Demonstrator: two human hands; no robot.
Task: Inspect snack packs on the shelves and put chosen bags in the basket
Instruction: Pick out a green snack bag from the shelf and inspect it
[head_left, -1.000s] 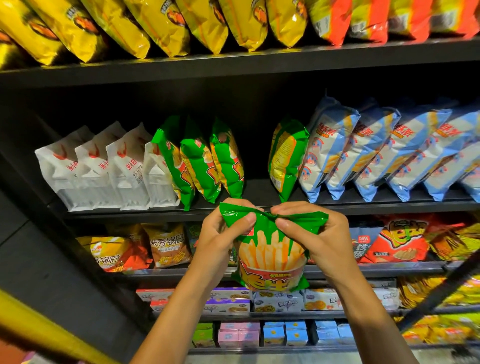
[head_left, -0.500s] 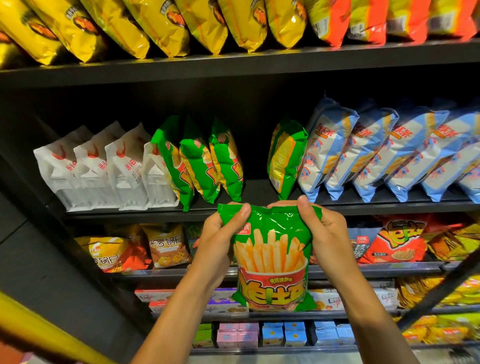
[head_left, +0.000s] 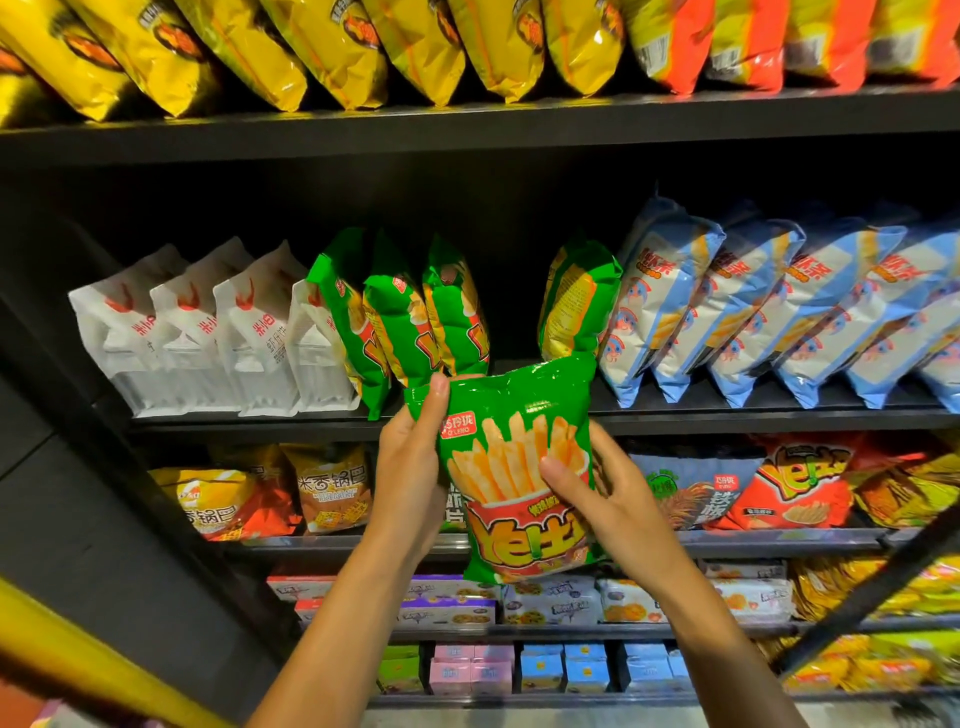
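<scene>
Behind held green bag (head_left: 519, 467), shelved green bags (head_left: 405, 312)

**One head camera, facing the shelves**

There was a single view, from a wide-angle camera on the person's head. It looked forward at the shelves (head_left: 467, 124) from close by, tilted slightly up, so the top row of bags leaned over the frame. Both forearms reached in from the bottom edge, and the left hand (head_left: 410, 467) and right hand (head_left: 602, 499) sat near the centre. Straight lines bowed toward the edges.
</scene>
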